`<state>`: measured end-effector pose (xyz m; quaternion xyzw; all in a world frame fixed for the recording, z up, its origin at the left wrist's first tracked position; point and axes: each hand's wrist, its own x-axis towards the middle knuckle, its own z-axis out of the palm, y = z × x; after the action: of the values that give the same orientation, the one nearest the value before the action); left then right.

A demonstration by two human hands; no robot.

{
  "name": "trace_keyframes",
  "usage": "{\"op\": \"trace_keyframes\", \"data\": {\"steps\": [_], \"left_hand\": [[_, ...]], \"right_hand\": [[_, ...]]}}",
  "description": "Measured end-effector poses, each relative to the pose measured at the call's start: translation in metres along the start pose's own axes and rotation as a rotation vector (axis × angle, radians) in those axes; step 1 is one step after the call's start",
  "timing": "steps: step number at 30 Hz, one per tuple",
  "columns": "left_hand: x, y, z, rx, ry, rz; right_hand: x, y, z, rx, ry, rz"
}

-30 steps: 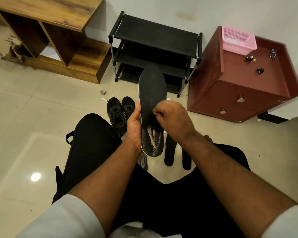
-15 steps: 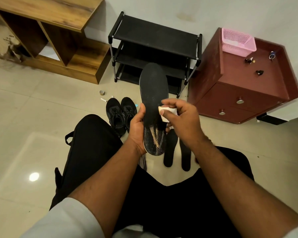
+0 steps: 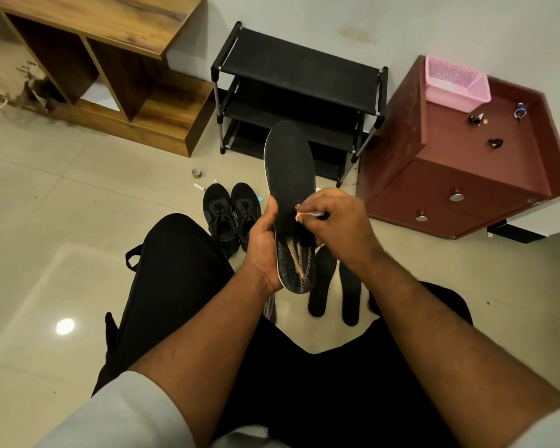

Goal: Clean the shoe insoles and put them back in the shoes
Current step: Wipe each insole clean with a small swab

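My left hand (image 3: 262, 240) grips a long black insole (image 3: 290, 176) by its heel end, toe pointing up and away; the heel shows a worn pale pattern. My right hand (image 3: 338, 221) pinches a small white wipe (image 3: 307, 215) against the insole's middle. Two more black insoles (image 3: 333, 286) lie side by side on the floor below my hands, partly hidden by them. A pair of black laced shoes (image 3: 232, 211) stands on the floor just left of my left hand.
A black shoe rack (image 3: 298, 76) stands against the wall ahead. A dark red cabinet (image 3: 466, 176) with a pink basket (image 3: 455, 84) is at the right, a wooden shelf unit (image 3: 110, 59) at the left. A small tape roll (image 3: 196, 173) lies near the shoes.
My right hand moved along the insole with the wipe, first out to its right edge, now back onto its middle. The insole stays held in my left hand.
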<state>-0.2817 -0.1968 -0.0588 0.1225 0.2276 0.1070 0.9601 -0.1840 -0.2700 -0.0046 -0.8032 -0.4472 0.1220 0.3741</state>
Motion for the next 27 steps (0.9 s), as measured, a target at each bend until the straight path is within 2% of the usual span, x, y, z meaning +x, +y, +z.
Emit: {"op": "trace_keyframes", "data": {"steps": [6,13,21,27], "left_hand": [[-0.001,0.002,-0.003,-0.061,-0.012,-0.047],[-0.006,-0.003,0.001,0.013,0.022,-0.039],[-0.005,0.005,-0.005,-0.017,0.007,-0.084],[-0.007,0.001,-0.001,-0.023,-0.009,-0.086]], "right_hand": [[-0.014,0.004,0.004,-0.092,-0.118,-0.127],[0.012,0.004,-0.005,-0.106,-0.002,-0.103],[-0.037,-0.001,0.008,-0.072,-0.186,-0.177],[-0.021,0.0,-0.003,-0.091,-0.137,-0.194]]}}
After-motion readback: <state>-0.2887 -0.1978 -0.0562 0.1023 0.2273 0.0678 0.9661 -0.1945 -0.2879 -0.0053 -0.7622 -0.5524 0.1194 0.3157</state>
